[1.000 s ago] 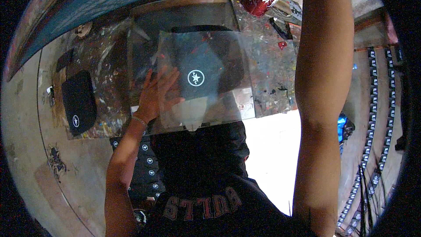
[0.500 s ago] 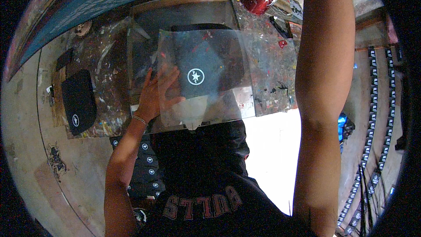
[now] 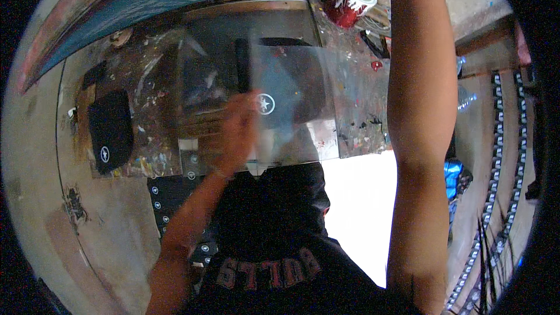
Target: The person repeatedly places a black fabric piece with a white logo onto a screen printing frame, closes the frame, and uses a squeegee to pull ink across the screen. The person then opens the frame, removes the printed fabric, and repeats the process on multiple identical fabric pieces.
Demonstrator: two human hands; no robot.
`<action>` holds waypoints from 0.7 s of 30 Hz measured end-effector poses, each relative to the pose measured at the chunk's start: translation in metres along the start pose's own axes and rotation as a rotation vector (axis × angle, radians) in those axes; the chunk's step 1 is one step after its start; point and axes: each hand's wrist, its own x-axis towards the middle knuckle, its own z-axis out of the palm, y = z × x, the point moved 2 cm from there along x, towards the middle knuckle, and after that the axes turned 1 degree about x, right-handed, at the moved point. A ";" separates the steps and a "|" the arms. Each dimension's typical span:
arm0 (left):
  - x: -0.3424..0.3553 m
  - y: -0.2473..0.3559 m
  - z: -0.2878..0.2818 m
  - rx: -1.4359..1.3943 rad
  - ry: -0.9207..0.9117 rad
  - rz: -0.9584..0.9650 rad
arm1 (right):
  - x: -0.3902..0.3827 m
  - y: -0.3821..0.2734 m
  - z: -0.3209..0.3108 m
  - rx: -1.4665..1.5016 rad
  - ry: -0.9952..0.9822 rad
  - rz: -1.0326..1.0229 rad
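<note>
My left hand (image 3: 239, 125) is over the left part of a clear sheet (image 3: 303, 143) on the paint-stained table, its fingers smeared by motion. Just beyond it stands a narrow dark strip (image 3: 242, 64); whether the hand holds it, I cannot tell. A round white star emblem (image 3: 265, 104) shows beside the hand, at the sheet's middle. My right arm (image 3: 420, 81) stretches up past the top edge, so the right hand is out of sight. Across the top hangs a tilted blue framed screen (image 3: 192, 9) with pale shapes on it.
A black cut piece with a white emblem (image 3: 111, 131) lies at the table's left. A red paint-smeared bucket (image 3: 347, 9) stands at the back right. Several black emblem pieces (image 3: 163, 204) lie below the table's edge; rows of small dark pieces (image 3: 497, 134) run along the right.
My left hand has moved right and nearer to me, from spread fingers at the sheet's left edge to beside the emblem. A narrow dark strip now shows beyond it. My right arm stays raised.
</note>
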 end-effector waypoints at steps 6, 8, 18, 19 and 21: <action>-0.009 0.132 0.020 -0.133 -0.138 0.270 | -0.003 -0.028 -0.027 0.469 -0.312 0.630; -0.005 0.158 -0.064 0.448 0.344 0.477 | -0.013 -0.039 -0.023 0.427 -0.392 0.658; -0.054 0.092 -0.124 0.946 -0.178 0.177 | -0.188 -0.217 0.034 0.379 -0.084 0.442; -0.062 0.074 -0.116 0.950 -0.210 0.118 | -0.197 -0.225 0.039 0.397 -0.118 0.455; -0.075 0.045 -0.105 0.918 -0.175 0.169 | -0.207 -0.235 0.052 0.373 -0.365 0.412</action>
